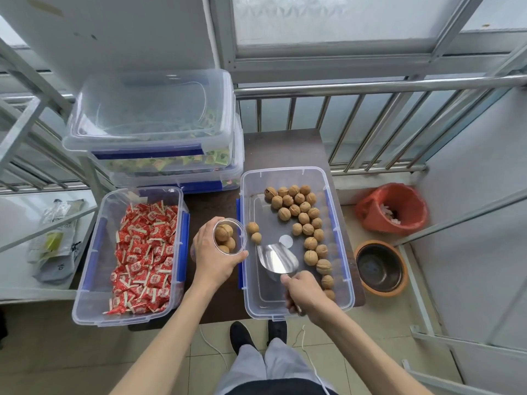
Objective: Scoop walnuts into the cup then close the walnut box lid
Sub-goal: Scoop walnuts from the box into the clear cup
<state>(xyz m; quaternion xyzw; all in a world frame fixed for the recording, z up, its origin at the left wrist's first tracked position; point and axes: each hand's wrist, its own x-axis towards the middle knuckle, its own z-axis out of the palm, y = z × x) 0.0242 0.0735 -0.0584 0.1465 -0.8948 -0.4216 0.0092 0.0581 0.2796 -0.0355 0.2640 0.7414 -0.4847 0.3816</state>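
Note:
The clear walnut box (295, 173) stands open on the dark table, with several walnuts (302, 212) lying along its right side and two loose ones (253, 232) near its left wall. My left hand (212, 256) grips a clear plastic cup (242, 236) just left of the box, tilted toward it; the cup holds three walnuts (224, 233). My right hand (303, 292) holds the handle of a shiny metal scoop (276, 260) inside the box. The scoop's bowl is empty and points at the cup. No lid for this box can be told apart.
An open clear box of red-wrapped candies (142, 252) stands left of the cup. Stacked lidded boxes (154, 129) sit behind it. A metal railing (370, 124) lies beyond the table. On the floor at right are a red-lined bin (393, 208) and a brown bowl (380, 267).

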